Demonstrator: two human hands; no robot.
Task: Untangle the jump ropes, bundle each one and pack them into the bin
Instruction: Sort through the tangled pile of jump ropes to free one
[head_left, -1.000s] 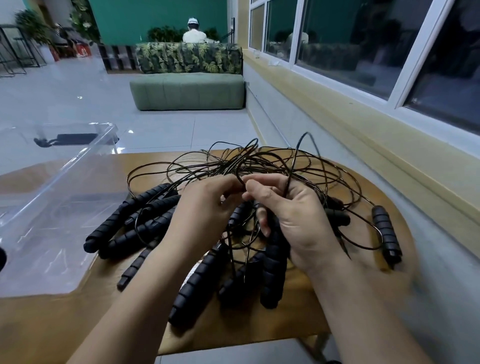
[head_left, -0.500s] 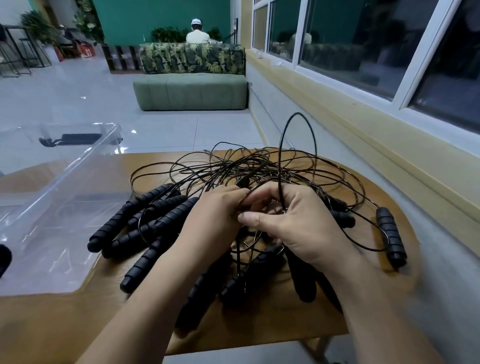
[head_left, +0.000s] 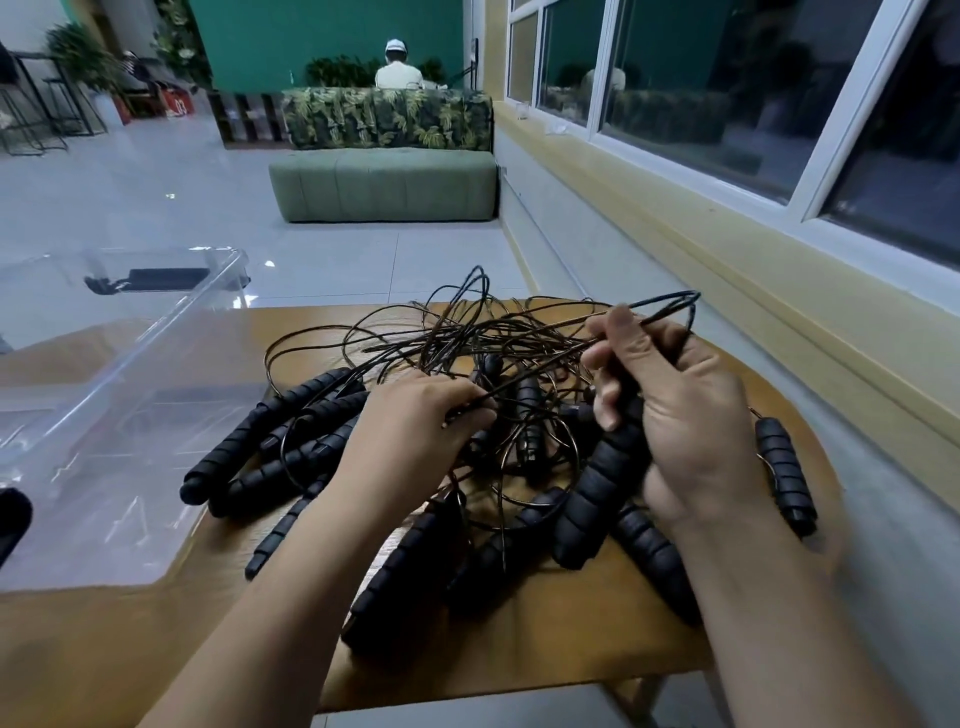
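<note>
Matt black ribbed foam handles on thin glossy black cords, a clear glossy plastic bin, and a smooth wood-grain table.

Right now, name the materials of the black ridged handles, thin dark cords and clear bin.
Black ridged handles: matte foam or rubber, probably; dull spiral ridges. Thin dark cords: likely coated wire; glossy, springy loops. Clear bin: hard transparent plastic; glare, table visible through.
</note>
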